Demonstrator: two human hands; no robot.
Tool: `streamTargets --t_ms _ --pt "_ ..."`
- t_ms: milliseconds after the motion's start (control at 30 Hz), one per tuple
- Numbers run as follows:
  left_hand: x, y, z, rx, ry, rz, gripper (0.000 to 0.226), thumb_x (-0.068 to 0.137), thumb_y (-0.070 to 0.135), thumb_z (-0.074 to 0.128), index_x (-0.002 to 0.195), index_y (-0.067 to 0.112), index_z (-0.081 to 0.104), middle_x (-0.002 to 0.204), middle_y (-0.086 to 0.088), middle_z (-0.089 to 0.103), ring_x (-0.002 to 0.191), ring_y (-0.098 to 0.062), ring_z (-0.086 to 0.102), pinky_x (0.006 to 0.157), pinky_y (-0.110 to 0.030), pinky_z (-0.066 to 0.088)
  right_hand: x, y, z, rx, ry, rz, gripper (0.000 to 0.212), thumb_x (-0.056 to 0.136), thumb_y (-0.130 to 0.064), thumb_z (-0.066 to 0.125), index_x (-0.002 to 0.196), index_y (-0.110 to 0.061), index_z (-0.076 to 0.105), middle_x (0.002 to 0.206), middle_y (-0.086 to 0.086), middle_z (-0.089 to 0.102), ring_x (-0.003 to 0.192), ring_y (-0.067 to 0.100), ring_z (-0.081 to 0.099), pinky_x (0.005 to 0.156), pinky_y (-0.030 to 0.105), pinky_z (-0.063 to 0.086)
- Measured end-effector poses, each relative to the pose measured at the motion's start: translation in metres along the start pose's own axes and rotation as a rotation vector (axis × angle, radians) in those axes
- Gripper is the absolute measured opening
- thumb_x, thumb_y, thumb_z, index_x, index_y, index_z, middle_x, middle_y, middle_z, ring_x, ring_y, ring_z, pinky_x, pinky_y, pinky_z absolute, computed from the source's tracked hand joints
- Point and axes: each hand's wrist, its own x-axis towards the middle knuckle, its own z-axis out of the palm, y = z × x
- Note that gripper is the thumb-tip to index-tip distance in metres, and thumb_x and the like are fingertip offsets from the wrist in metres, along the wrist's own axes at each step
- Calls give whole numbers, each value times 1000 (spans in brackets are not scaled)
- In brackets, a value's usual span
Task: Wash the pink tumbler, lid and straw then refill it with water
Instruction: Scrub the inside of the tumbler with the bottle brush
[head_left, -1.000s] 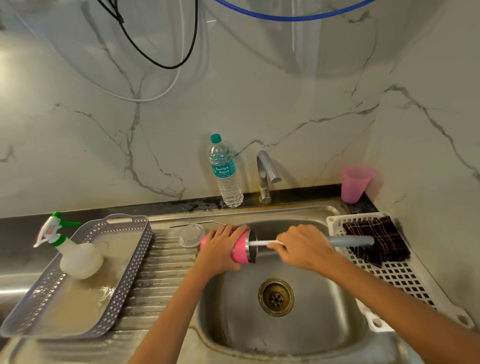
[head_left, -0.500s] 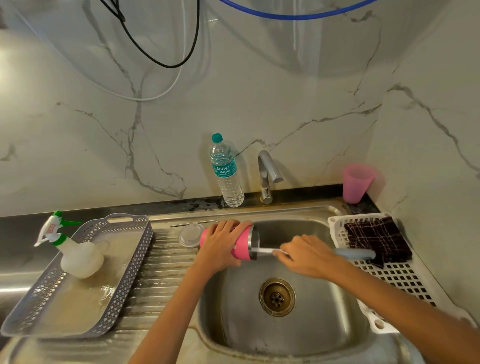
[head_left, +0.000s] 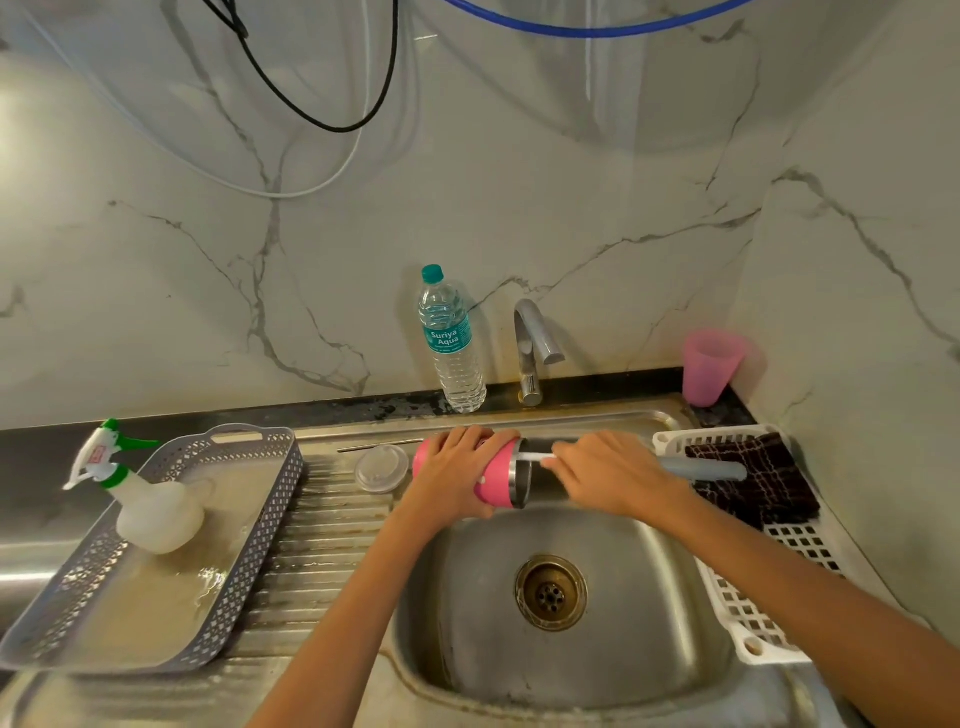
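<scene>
The pink tumbler (head_left: 497, 480) lies on its side over the sink's back left corner, its steel mouth facing right. My left hand (head_left: 460, 475) grips its body from above. My right hand (head_left: 610, 475) holds a bottle brush with a grey handle (head_left: 706, 469); the white shaft runs into the tumbler's mouth and the brush head is hidden inside. A clear round lid (head_left: 382, 467) lies flat on the ribbed drainboard just left of the tumbler. The thin metal straw (head_left: 379, 446) lies behind the lid along the sink's back rim.
The steel sink (head_left: 649, 623) has a brass drain (head_left: 550, 592); tap (head_left: 532, 348) and water bottle (head_left: 452, 343) stand behind it. A pink cup (head_left: 709, 366) sits back right. A white rack (head_left: 748, 618) with a dark cloth (head_left: 763, 480) lies right. Left, a grey basket (head_left: 249, 561) holds a spray bottle (head_left: 143, 499).
My right hand pulled the brush partly out of the tumbler half a second ago, then pushed it back in toward the mouth. The left hand and tumbler stayed nearly in place.
</scene>
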Motion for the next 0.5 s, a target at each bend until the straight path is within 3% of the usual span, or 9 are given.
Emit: streamTargets --t_ms 100,200,367,500 --pt "1 -2 -6 10 72 30 96 66 47 79 147 33 30 141 3 45 131 -19 40 114 -41 23 -8 -1 9 66 -29 53 38 103 -42 29 96 -19 59 71 -3 51 62 13 50 59 26 33" --pt "1 -4 -6 -3 86 -2 97 66 47 80 148 33 30 141 3 44 131 -20 41 114 -39 21 -11 -16 7 105 -51 -10 37 102 -39 32 88 -17 58 65 -4 49 53 10 46 51 23 33" --pt "2 -1 -9 3 84 29 95 66 44 80 148 32 32 141 2 45 131 -20 40 113 -38 18 8 -1 -2 127 -66 106 37 102 -41 33 91 -19 61 72 -3 53 63 10 49 66 25 40" --pt "4 -2 -15 -14 90 9 94 68 39 81 148 32 32 142 1 43 132 -20 37 111 -32 9 -10 -23 -3 95 -73 53 41 102 -43 31 93 -19 63 75 2 58 67 18 56 61 31 41"
